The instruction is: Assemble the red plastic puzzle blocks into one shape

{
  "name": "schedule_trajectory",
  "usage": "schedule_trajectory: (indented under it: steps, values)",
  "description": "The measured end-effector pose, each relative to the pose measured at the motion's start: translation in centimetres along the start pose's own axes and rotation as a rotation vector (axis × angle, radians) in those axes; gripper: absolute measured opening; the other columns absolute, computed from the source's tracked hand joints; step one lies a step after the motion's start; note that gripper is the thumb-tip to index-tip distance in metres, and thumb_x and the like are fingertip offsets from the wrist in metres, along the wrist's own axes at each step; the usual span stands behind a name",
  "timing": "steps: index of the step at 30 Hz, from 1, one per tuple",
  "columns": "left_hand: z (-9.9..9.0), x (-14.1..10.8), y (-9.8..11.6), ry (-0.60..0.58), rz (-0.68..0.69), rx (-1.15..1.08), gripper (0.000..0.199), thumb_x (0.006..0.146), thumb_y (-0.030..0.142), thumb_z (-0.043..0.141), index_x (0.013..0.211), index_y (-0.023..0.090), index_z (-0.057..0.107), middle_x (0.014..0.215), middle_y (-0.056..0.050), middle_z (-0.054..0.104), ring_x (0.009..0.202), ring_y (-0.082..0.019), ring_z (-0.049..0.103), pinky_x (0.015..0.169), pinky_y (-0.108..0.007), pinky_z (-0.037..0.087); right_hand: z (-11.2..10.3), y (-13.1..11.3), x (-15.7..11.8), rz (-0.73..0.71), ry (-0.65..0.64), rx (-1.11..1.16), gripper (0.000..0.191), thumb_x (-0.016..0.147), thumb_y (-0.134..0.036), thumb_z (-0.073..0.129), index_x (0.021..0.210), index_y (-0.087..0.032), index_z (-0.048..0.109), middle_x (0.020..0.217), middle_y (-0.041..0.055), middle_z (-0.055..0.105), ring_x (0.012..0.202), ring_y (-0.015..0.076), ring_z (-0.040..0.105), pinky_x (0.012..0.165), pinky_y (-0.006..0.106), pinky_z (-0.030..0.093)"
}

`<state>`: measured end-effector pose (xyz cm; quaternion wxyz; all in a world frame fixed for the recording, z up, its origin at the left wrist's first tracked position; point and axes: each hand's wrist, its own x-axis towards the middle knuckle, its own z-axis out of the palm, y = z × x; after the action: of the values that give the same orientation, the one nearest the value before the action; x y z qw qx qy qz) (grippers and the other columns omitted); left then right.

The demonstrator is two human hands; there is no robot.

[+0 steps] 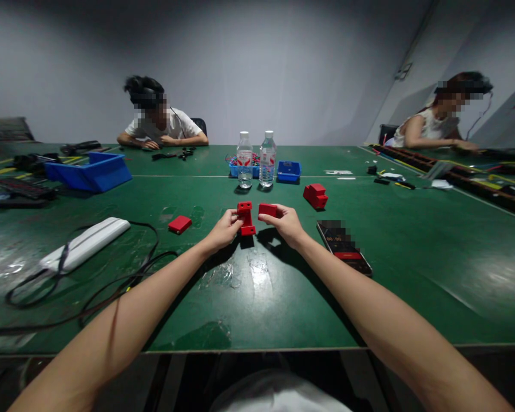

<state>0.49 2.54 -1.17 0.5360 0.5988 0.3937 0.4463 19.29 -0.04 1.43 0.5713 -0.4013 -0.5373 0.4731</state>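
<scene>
My left hand (224, 230) grips a red C-shaped bracket (246, 219) with small holes, held upright over the green table. Just right of it, my right hand (286, 222) pinches a small red block (266, 210). A narrow gap separates the two pieces. On the table to the left lies a flat red square piece (180, 224). A larger red stepped part (316, 196) rests to the right, beyond a phone (344, 247).
Two water bottles (244, 161) stand behind my hands, beside small blue trays (289, 171). A white power strip (86, 245) with black cables lies left, near a large blue bin (90, 171). Two people (167, 126) sit across the green table (189, 194).
</scene>
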Motion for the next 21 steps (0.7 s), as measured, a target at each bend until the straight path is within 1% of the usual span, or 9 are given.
schedule_trajectory:
  steps: [2,4,8,11,14,17,21]
  values:
    - [0.0,0.0,0.1,0.003,-0.006,-0.008,0.028,0.079,0.019,0.06,0.102,0.015,0.044,0.096,-0.007,0.069,0.085,-0.016,0.067,0.084,-0.035,0.049,0.3,0.0,-0.2,0.005,-0.023,-0.055,0.037,0.057,-0.036,0.078,0.084,-0.014,0.068,0.071,0.0009,0.066,0.061,0.012,0.055,0.06,0.026,0.043]
    - [0.1,-0.1,0.2,0.009,-0.012,-0.01,0.027,0.08,0.018,0.059,0.102,0.015,0.044,0.094,-0.006,0.07,0.082,-0.015,0.067,0.081,-0.033,0.05,0.6,0.1,-0.4,-0.011,-0.045,-0.107,0.036,0.061,-0.039,0.076,0.084,-0.014,0.067,0.07,0.001,0.065,0.06,0.0122,0.054,0.057,0.025,0.042]
    - [0.1,-0.2,0.4,0.008,-0.014,-0.007,0.027,0.08,0.017,0.059,0.102,0.015,0.043,0.089,-0.004,0.07,0.078,-0.015,0.068,0.078,-0.031,0.051,0.9,0.5,-0.7,-0.124,-0.03,-0.244,0.029,0.07,-0.041,0.07,0.084,-0.015,0.066,0.071,0.0014,0.065,0.061,0.0127,0.055,0.059,0.024,0.043]
    - [0.1,-0.3,0.4,0.002,0.011,0.01,0.029,0.079,0.018,0.06,0.102,0.016,0.042,0.089,-0.004,0.07,0.079,-0.015,0.068,0.077,-0.032,0.052,0.9,0.6,-0.9,-0.186,-0.009,-0.342,0.027,0.075,-0.042,0.065,0.083,-0.016,0.067,0.073,0.0027,0.067,0.064,0.0139,0.056,0.062,0.025,0.044]
    - [0.2,-0.3,0.3,-0.009,0.047,0.041,0.031,0.079,0.019,0.06,0.103,0.016,0.042,0.092,-0.005,0.07,0.083,-0.016,0.068,0.079,-0.033,0.052,1.1,0.5,-1.2,-0.21,-0.012,-0.373,0.03,0.079,-0.044,0.06,0.088,-0.017,0.069,0.077,0.0037,0.069,0.067,0.0152,0.059,0.064,0.025,0.045]
    - [0.2,-0.3,0.3,-0.003,0.055,0.06,0.032,0.078,0.02,0.061,0.103,0.016,0.042,0.094,-0.006,0.069,0.085,-0.017,0.068,0.08,-0.034,0.052,1.3,0.2,-1.4,-0.219,-0.022,-0.375,0.032,0.082,-0.045,0.057,0.093,-0.018,0.07,0.079,0.0036,0.07,0.067,0.0153,0.059,0.064,0.025,0.045]
    - [0.2,-0.3,0.3,0.009,0.052,0.063,0.031,0.077,0.019,0.06,0.103,0.016,0.042,0.095,-0.007,0.069,0.085,-0.018,0.068,0.08,-0.035,0.052,1.3,0.0,-1.5,-0.188,-0.028,-0.362,0.035,0.084,-0.045,0.051,0.095,-0.018,0.071,0.076,0.0023,0.069,0.066,0.0147,0.058,0.06,0.024,0.044]
